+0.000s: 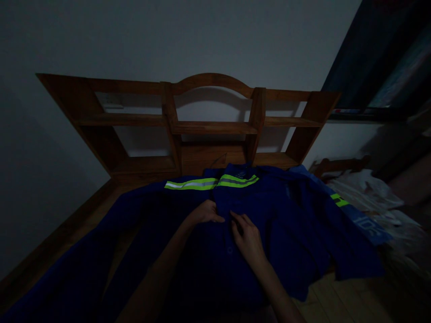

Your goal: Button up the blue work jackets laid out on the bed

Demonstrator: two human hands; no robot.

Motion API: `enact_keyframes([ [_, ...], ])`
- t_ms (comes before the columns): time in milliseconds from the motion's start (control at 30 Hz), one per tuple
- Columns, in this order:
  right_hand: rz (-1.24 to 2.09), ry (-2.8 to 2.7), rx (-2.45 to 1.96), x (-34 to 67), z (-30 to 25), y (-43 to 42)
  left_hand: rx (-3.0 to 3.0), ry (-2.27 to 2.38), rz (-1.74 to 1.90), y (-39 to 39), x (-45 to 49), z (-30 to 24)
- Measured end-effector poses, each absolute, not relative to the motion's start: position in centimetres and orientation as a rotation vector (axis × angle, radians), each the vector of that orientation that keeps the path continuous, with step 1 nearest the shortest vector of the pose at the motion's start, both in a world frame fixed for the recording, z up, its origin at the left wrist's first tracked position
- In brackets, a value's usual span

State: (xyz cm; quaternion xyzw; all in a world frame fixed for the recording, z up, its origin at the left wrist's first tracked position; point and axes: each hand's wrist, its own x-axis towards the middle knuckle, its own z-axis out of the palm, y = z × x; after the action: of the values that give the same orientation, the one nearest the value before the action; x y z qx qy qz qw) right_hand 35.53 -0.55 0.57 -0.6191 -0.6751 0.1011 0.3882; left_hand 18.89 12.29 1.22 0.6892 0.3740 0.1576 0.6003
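Observation:
A dark blue work jacket [286, 215] lies spread out before me, its sleeves reaching to both sides. Yellow-green tape with a silver stripe [193, 184] crosses its chest. My left hand [206, 212] grips the front edge of the jacket, thumb on top and some fingers hidden by cloth. Just to the right, my right hand [247, 235] has curled fingers, with its fingertips pinching the cloth along the front opening. Poor light hides any small fastener between the fingertips. A small pale square mark [230, 250] shows lower on the jacket front.
A wooden shelf headboard [215, 128] stands against the pale wall behind the jacket. At the right, white crumpled plastic or cloth [368, 188] is heaped beside a blue printed item [368, 226]. A dark window [380, 67] is at the upper right. Wooden slats [350, 298] show at lower right.

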Motion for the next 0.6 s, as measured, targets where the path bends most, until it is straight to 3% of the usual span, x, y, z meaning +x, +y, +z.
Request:
enact_keyframes([
  [600, 0.274, -1.727, -1.581, 35.4, 0.5, -0.5, 1.881, 0.88, 0.251, 11.2, 19.0, 2.8],
])
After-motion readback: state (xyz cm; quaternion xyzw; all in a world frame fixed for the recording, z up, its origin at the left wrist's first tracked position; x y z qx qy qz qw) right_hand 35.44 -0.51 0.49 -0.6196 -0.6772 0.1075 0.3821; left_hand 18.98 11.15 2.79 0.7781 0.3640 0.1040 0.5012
